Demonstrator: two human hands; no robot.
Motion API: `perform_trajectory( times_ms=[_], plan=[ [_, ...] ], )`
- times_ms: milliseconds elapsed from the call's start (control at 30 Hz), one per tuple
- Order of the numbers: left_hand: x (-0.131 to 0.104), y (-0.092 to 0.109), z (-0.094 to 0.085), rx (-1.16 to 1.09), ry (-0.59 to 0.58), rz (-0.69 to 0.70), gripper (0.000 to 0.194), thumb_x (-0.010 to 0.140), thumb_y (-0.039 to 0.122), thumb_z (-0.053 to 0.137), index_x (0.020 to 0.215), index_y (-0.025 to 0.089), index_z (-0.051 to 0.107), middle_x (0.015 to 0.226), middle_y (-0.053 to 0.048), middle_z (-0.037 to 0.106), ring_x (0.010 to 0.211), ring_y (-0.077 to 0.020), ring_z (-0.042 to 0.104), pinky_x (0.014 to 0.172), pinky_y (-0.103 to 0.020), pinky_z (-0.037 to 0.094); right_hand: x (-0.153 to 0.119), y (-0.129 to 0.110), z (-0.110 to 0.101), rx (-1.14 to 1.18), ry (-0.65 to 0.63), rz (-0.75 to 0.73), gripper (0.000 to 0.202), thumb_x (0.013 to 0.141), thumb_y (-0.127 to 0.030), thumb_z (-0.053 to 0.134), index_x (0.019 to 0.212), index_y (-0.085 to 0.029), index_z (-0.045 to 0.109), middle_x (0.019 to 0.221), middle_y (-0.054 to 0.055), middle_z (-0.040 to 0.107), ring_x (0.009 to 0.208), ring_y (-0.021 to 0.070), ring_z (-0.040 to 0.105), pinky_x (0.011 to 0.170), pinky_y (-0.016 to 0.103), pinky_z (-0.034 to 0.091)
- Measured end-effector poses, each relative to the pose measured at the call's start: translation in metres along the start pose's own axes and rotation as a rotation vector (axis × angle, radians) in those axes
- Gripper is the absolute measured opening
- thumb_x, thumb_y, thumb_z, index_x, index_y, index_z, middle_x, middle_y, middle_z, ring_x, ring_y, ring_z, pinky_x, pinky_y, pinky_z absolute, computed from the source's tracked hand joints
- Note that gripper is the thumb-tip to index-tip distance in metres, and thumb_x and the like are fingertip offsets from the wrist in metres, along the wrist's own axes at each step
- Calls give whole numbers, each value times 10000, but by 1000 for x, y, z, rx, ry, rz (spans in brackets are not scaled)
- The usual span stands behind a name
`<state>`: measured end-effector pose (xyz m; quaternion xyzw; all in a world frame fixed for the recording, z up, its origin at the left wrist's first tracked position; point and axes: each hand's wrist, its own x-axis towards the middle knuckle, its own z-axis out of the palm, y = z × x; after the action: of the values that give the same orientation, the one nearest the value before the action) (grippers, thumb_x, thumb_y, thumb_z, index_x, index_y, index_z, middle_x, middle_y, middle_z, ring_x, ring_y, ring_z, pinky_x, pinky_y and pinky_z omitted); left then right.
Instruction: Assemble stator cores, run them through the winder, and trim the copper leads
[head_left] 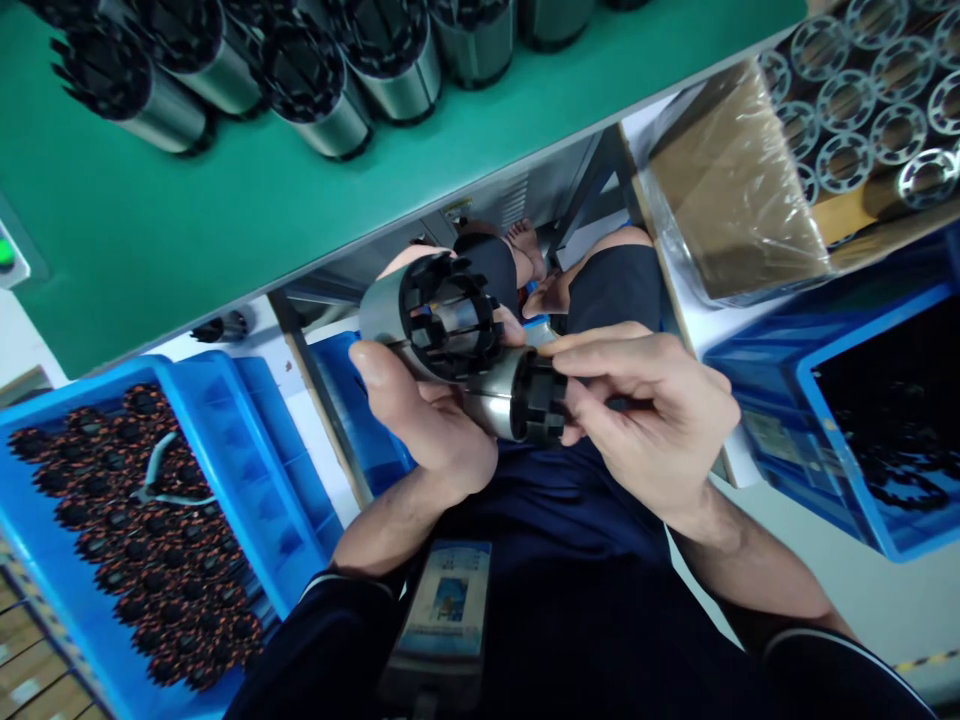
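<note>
My left hand [424,415] grips a steel cylinder with a black slotted plastic end [439,315], its open end turned toward me. My right hand [660,415] holds a second, like cylinder [517,395] by its black end, just below and right of the first; the two cylinders touch or nearly touch. Both hands are over my lap, in front of the edge of a green-topped bench [225,220].
Several more steel cylinders [315,85] lie on the green bench. A blue crate [225,450] at left holds several black wound parts and a pair of pliers [161,480]. Another blue crate [810,420] sits at right, with a plastic-lined box of cylinders [862,110] behind it.
</note>
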<state>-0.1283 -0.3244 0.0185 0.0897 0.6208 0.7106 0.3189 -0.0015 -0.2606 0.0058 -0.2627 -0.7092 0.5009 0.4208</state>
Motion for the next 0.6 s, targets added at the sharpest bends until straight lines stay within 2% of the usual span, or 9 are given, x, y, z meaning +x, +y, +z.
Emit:
perform_trajectory(
  times_ms=[100,233,333,433,500,600],
  plan=[
    [0,9,9,23,97,99,786,1129,928,257,983,342,761,790,-56,735,916,-326,816,816,-476,705,-1,-4,1,-33,-21,-24,289,1042,-93,849,1241,-293,911,1239,48,903,735,164,831,459,251,674],
    [2,18,14,53,148,179,730,1168,858,254,997,351,751,734,-38,680,852,-313,797,823,-488,713,-4,-8,-6,-3,-109,-16,431,1037,-201,891,1462,-270,872,1391,107,859,785,150,819,587,256,728],
    [2,16,7,30,107,119,633,1160,820,303,1058,385,751,744,-42,723,889,-346,837,754,-525,708,-9,-4,-9,45,-142,-18,646,948,-332,1033,1560,-283,829,1479,126,806,819,168,807,681,332,772],
    [1,7,-1,34,73,51,691,1072,920,280,1085,422,759,775,-99,767,984,-420,862,665,-577,671,-12,1,-10,17,-146,-53,658,907,-328,1073,1525,-356,848,1494,100,795,888,198,818,794,409,789],
    [1,4,-3,99,36,106,746,1005,996,262,1041,437,755,785,-121,767,1020,-451,852,664,-602,650,-12,3,-9,24,-139,-76,712,897,-287,1065,1559,-383,823,1489,92,819,1042,268,857,871,460,793],
    [1,5,1,173,13,195,697,1041,942,263,1017,432,737,814,-101,762,1008,-430,821,747,-598,650,-11,2,-9,54,-112,-43,849,863,-214,1047,1639,-382,750,1481,85,858,1305,362,842,977,527,785]
  ],
)
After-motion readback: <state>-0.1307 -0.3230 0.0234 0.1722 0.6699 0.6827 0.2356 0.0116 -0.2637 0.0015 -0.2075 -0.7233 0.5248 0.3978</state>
